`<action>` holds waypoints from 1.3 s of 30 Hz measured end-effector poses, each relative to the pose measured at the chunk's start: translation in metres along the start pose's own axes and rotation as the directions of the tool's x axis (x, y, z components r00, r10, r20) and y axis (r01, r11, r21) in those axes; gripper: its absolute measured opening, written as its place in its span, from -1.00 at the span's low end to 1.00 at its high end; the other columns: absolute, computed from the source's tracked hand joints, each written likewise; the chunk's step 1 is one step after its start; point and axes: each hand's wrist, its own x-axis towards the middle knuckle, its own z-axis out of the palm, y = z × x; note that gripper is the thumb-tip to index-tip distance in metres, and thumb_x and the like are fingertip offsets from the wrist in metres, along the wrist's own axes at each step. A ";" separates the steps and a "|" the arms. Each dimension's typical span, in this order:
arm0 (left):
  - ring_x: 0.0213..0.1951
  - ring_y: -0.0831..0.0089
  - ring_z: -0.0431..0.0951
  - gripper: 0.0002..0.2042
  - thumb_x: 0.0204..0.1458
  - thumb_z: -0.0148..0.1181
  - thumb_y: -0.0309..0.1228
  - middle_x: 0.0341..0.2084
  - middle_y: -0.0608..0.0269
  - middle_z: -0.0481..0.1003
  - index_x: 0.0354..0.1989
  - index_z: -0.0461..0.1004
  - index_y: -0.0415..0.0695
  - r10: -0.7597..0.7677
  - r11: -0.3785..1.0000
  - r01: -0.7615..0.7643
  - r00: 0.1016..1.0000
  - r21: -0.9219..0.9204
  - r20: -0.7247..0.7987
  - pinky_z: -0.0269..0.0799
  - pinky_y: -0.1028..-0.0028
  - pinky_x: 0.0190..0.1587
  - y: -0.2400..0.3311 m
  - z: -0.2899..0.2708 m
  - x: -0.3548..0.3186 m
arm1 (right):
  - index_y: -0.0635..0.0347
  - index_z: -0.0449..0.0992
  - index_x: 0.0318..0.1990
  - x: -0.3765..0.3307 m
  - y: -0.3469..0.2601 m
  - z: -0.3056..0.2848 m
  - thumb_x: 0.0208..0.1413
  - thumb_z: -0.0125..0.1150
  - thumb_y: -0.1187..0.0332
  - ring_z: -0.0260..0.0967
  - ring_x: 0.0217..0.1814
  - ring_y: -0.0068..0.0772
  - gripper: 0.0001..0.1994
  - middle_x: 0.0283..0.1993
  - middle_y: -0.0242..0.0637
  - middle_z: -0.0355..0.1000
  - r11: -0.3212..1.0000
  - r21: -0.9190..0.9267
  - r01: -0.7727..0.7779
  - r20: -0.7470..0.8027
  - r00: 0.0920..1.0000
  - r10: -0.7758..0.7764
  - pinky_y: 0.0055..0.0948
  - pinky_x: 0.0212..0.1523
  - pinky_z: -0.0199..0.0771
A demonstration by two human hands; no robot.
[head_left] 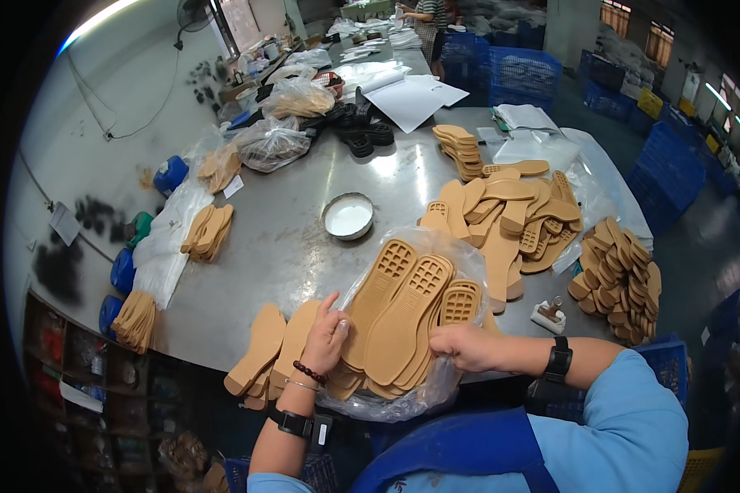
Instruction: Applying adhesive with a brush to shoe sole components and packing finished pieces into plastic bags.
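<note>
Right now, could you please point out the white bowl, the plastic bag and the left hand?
white bowl (348, 217), head view, on the white inside.
plastic bag (386, 404), head view, on its lower bulge below the soles.
left hand (326, 335), head view, on the back of the hand.

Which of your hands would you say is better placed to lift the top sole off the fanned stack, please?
Probably the right hand: it already pinches the edge of the fanned tan soles on the clear plastic bag, while the left hand only steadies their side.
</note>
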 end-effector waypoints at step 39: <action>0.41 0.06 -0.03 -0.42 -0.15 0.41 0.01 0.38 -0.16 -0.06 0.07 0.47 0.06 0.034 0.625 -0.504 0.781 -0.596 -0.624 -0.10 -0.08 0.38 0.197 -0.086 -0.164 | 0.23 0.50 -0.19 0.056 -0.097 -0.227 0.09 0.23 0.52 0.47 -0.20 -0.57 -0.87 -0.26 -0.32 0.52 0.549 0.567 0.614 -0.738 0.675 0.007 -0.49 -0.12 0.49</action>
